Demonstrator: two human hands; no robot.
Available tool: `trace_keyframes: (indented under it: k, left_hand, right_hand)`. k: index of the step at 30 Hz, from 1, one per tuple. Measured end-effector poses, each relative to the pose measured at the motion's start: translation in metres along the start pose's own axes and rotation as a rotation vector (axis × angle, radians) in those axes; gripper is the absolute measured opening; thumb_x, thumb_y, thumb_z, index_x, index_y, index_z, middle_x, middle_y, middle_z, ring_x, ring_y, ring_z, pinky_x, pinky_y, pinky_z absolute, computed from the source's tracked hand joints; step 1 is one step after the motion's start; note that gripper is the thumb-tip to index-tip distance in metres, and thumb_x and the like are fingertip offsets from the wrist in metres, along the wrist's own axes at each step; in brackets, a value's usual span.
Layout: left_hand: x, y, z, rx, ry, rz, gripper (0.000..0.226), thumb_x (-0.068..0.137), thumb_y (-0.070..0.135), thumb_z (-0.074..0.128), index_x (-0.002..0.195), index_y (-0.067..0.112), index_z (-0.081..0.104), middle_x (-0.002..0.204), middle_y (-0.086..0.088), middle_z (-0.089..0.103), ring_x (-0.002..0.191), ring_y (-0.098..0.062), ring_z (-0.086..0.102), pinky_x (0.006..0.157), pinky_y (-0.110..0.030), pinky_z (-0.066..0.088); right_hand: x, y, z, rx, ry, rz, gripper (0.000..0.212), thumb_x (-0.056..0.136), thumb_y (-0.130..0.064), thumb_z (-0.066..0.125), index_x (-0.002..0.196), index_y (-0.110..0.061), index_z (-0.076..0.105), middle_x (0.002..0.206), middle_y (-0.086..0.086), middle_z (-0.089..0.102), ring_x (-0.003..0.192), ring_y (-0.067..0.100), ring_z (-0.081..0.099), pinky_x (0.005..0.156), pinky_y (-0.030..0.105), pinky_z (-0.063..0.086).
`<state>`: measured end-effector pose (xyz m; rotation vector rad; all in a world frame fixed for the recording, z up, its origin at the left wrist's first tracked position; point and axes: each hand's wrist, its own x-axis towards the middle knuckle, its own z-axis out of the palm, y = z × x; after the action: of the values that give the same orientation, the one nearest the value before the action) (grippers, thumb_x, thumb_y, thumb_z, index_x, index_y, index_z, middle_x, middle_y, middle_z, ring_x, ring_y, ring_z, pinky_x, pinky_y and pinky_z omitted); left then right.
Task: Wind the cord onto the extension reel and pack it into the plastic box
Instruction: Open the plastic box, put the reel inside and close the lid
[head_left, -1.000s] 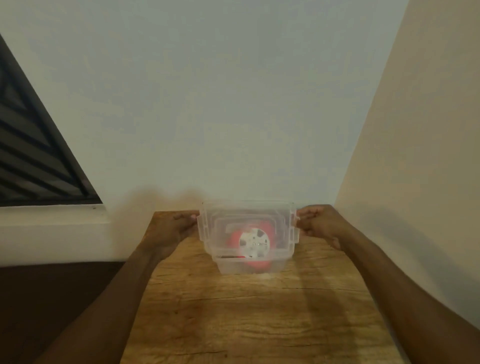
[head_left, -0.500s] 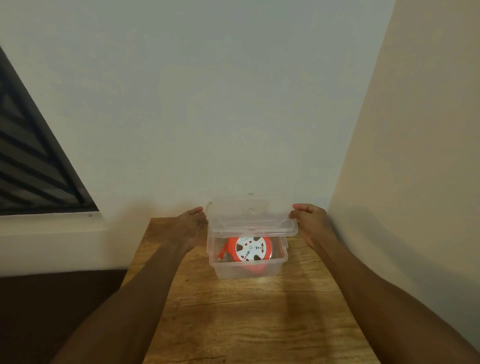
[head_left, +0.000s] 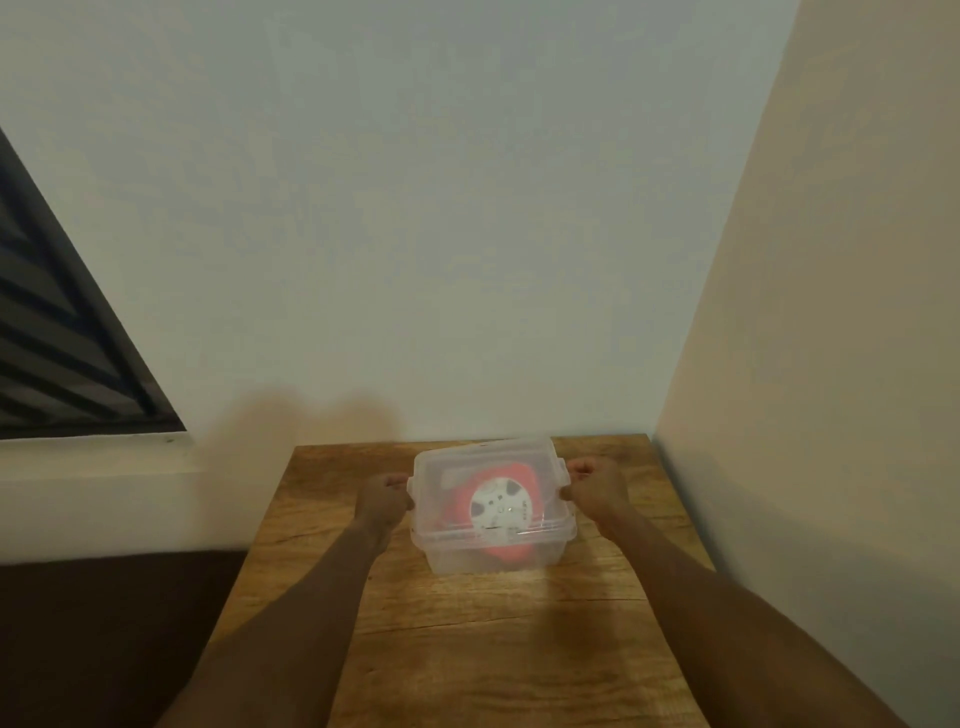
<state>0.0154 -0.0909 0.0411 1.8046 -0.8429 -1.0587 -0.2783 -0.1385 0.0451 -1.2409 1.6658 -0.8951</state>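
Plastic box (head_left: 493, 551), lidded, orange extension reel (head_left: 501, 506) inside. Left hand (head_left: 384, 501) and right hand (head_left: 595, 488) flank it, fingers clenched on side clips. Next, likely: snap both latches.

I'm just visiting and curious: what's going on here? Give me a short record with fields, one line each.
surface: wooden table in a wall corner
container: clear plastic box, lid lying on top
contents: orange extension reel with white hub, seen through the lid
left hand: fist at the box's left side latch
right hand: fist at the right side latch
loose cord outside box: none visible
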Motion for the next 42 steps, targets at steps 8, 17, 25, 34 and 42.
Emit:
trace_keyframes:
  k: [8,17,25,34,42]
  left_hand:
    - [0.007,0.001,0.007,0.152,-0.021,0.058,0.044,0.082,-0.021,0.064,0.123,-0.009,0.070,0.119,-0.025,0.071,0.113,-0.043,0.068,0.093,-0.057,0.061]
    - [-0.002,-0.003,0.010,0.190,-0.027,0.070,0.036,0.090,-0.015,0.063,0.122,-0.001,0.071,0.116,-0.020,0.072,0.105,-0.037,0.071,0.089,-0.056,0.063]
    - [-0.006,-0.014,0.005,0.087,-0.023,-0.019,0.039,0.088,-0.016,0.057,0.118,0.002,0.076,0.103,-0.017,0.075,0.087,-0.034,0.069,0.082,-0.053,0.062]
    - [-0.004,-0.022,0.004,-0.174,-0.097,-0.305,0.017,0.097,0.011,0.064,0.113,0.011,0.069,0.111,-0.017,0.070,0.104,-0.039,0.070,0.092,-0.057,0.061]
    - [0.002,-0.021,0.008,-0.161,-0.239,-0.330,0.015,0.100,0.017,0.065,0.112,0.013,0.073,0.109,-0.015,0.077,0.098,-0.038,0.075,0.066,-0.043,0.065]
  right_hand:
    - [0.010,0.003,0.002,-0.222,-0.062,0.000,0.050,0.074,0.012,0.077,0.120,-0.005,0.067,0.105,0.006,0.066,0.095,0.022,0.062,0.071,0.029,0.054]
    - [0.010,0.010,0.004,-0.263,-0.036,0.015,0.046,0.077,0.003,0.080,0.120,-0.009,0.069,0.116,0.008,0.069,0.092,0.020,0.064,0.077,0.032,0.057]
    - [-0.001,0.028,0.005,-0.180,-0.021,0.026,0.039,0.083,-0.011,0.079,0.120,-0.011,0.069,0.114,0.007,0.072,0.091,0.020,0.070,0.076,0.034,0.060]
    - [-0.017,0.049,0.020,0.612,-0.065,0.291,0.035,0.092,-0.008,0.068,0.126,-0.004,0.062,0.112,0.018,0.072,0.093,0.038,0.073,0.081,0.058,0.059]
    - [-0.005,0.053,0.002,0.674,-0.335,0.448,0.031,0.091,-0.011,0.069,0.119,0.001,0.063,0.105,0.023,0.073,0.094,0.039,0.073,0.076,0.049,0.060]
